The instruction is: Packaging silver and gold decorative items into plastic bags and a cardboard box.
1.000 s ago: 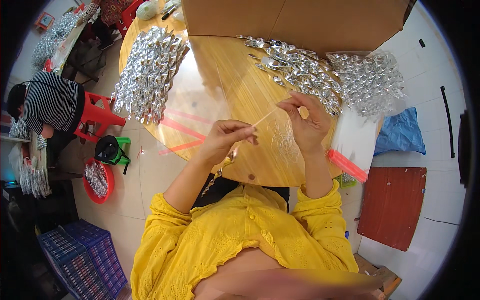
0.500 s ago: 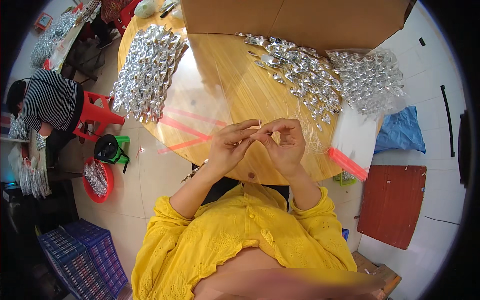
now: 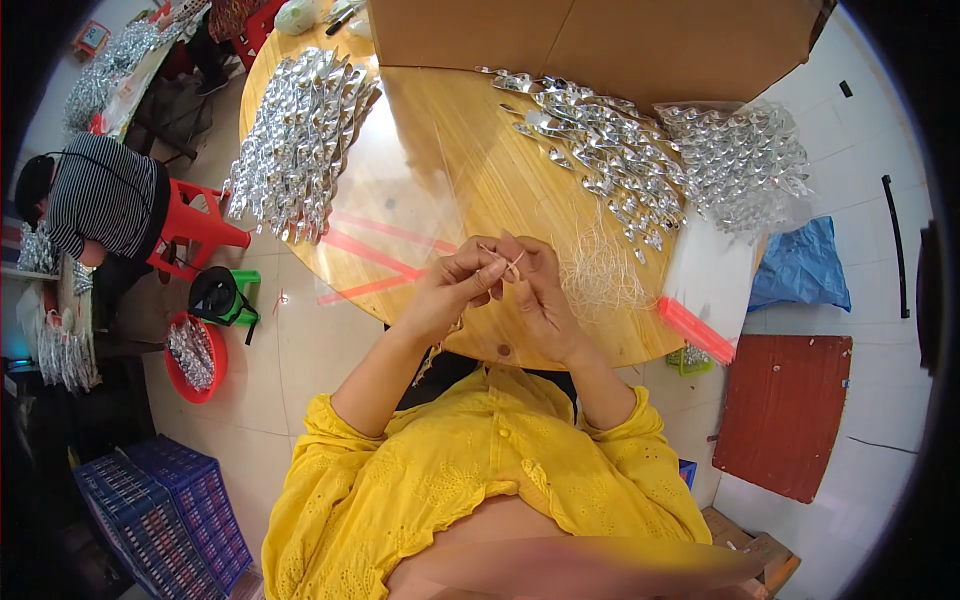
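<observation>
Pinches a pale cord [image 3: 508,262] between the fingertips of the left hand [image 3: 447,290] and the right hand [image 3: 543,300], fingers of both closed on it, held close together. Shows a small crossing or loop at the fingertips; cannot tell how exactly it winds. Holds the cord above the near part of the table [image 3: 480,338], in front of a yellow blouse [image 3: 450,435]. Below the left wrist, a twisted metallic strand [image 3: 428,368], partly hidden; cannot tell from what it hangs.

Just beside the right hand, on the table, a loose tangle of pale threads [image 3: 605,280]. Farther to the right, scattered silver twisted pieces [image 3: 600,140], next to a clear bag of similar pieces [image 3: 735,165], both near a large cardboard box [image 3: 590,40]. On the table's left side, a thick silver pile [image 3: 300,150], beside clear plastic with red bands [image 3: 370,252]. Off to the left, a person in a striped top [image 3: 110,195], bent forward on a red stool [image 3: 205,228].
</observation>
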{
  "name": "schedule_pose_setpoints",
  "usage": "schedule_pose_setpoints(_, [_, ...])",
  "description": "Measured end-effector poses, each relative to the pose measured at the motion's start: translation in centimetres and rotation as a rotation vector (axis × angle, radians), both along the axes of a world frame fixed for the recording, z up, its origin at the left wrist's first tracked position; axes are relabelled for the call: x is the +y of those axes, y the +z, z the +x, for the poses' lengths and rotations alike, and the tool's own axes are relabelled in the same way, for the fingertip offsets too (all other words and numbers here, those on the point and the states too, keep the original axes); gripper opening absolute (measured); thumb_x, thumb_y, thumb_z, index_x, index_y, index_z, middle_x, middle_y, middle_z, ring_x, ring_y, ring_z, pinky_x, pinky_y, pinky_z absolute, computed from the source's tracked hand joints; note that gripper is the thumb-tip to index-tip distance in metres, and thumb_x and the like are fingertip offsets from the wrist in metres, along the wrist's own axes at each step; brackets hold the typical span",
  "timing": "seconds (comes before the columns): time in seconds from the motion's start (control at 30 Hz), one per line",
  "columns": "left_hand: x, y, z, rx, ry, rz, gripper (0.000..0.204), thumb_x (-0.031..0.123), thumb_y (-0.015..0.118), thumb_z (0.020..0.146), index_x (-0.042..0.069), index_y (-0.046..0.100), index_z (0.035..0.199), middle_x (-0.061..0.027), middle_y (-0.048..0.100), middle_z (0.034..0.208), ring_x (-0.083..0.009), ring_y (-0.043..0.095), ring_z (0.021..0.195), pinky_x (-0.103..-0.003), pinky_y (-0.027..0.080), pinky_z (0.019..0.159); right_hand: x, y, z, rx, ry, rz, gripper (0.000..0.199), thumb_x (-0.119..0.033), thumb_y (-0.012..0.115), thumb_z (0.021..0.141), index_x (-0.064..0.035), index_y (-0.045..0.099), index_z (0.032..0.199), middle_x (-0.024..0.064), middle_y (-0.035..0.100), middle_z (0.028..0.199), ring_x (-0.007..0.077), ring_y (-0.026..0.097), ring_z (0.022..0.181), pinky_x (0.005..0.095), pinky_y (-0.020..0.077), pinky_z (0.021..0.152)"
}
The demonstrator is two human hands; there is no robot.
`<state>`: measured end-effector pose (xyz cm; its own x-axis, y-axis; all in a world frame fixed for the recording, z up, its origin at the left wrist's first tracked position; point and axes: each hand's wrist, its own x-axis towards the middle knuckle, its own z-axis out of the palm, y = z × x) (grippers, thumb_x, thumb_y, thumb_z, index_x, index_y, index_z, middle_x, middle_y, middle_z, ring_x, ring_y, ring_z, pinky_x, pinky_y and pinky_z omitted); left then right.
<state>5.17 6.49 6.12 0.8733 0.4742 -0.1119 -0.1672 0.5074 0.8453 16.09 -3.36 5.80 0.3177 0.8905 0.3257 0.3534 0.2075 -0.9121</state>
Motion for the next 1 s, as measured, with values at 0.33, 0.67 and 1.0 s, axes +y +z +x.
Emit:
schedule_pose_setpoints(0.33, [1.1, 0.8, -1.0, 0.168, -0.259, -0.011, 0.020, 0.025, 0.055, 0.079, 0.005, 0.057, 0.075, 0.0025, 0.053, 0.067, -0.0038, 0.042, 0.056, -0.016, 0.029, 0.049, -0.1, 1.4, 2.2, -0.655, 0.016, -0.001, 0.026, -0.009, 0.052, 0.074, -0.0121, 0.058, 0.099, 0.0129, 0.040, 0.117, 0.0272, 0.033, 0.109, 0.0361, 0.0245, 0.089])
schedule_pose_setpoints(0.67, [1.1, -0.1, -1.7, 0.211, 0.040, 0.062, 0.015, 0.014, 0.056, 0.077, 0.000, 0.058, 0.079, -0.0009, 0.053, 0.066, -0.0061, 0.042, 0.053, -0.017, 0.029, 0.046, -0.8, 0.8, 2.8, 0.295, -0.018, 0.020, 0.009, -0.009, 0.048, 0.080, -0.0034, 0.050, 0.087, 0.0105, 0.051, 0.101, 0.0252, 0.042, 0.101, 0.0352, 0.0323, 0.088])
schedule_pose_setpoints(1.0, [0.7, -0.7, -2.2, -0.336, -0.221, -0.362, 0.012, 0.016, 0.048, 0.082, 0.005, 0.046, 0.076, -0.0058, 0.051, 0.086, -0.0062, 0.041, 0.041, -0.017, 0.029, 0.042, -0.2, -0.1, 3.2, 1.872, 0.415, 0.225, 0.006, -0.005, 0.038, 0.083, -0.0008, 0.042, 0.084, 0.0010, 0.034, 0.066, 0.0112, 0.039, 0.063, 0.0226, 0.0357, 0.061])
